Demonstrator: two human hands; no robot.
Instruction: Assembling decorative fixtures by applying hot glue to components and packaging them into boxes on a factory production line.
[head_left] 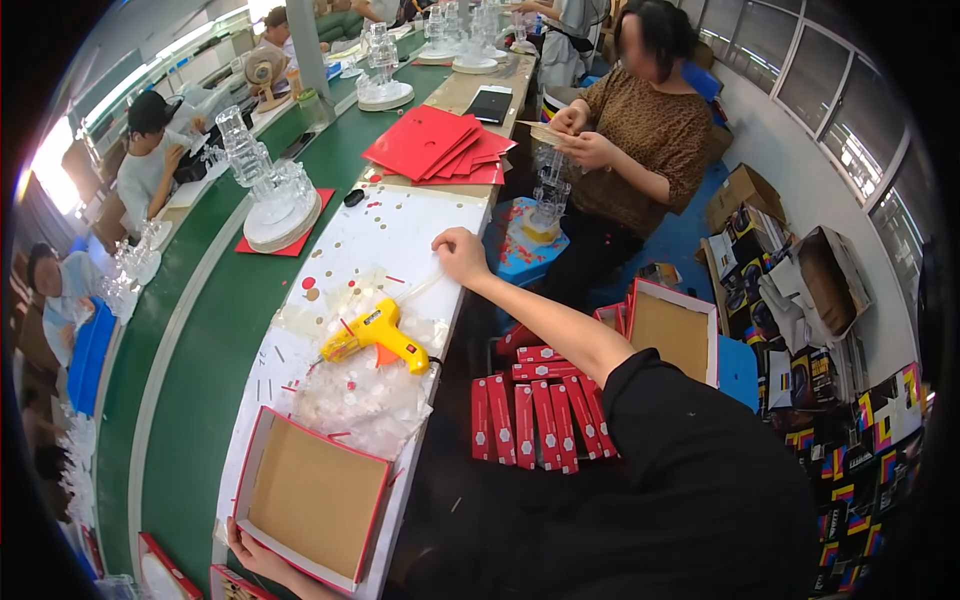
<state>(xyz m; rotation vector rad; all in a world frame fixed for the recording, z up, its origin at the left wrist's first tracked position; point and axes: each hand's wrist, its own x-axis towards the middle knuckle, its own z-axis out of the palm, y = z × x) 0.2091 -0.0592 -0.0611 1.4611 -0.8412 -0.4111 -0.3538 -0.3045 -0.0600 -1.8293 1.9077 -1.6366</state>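
Observation:
At the lower left, my left hand [255,553] grips the near rim of a shallow box [318,497] with red outer walls and a brown cardboard inside. My right hand [462,257] is over the right edge of the white work sheet, its fingers curled closed. What it may hold is hidden. A clear glue stick [420,288] runs from the back of a yellow glue gun [375,335] toward this hand; whether they touch I cannot tell. The gun lies on a heap of crumpled clear plastic [365,400] beyond the box.
Red sheets [437,145] are stacked farther along the table. White discs with a clear plastic tower [280,205] stand on the green conveyor. Narrow red boxes [545,420] fill a space beneath my right arm. A co-worker [640,140] sits at the far right, holding flat pieces.

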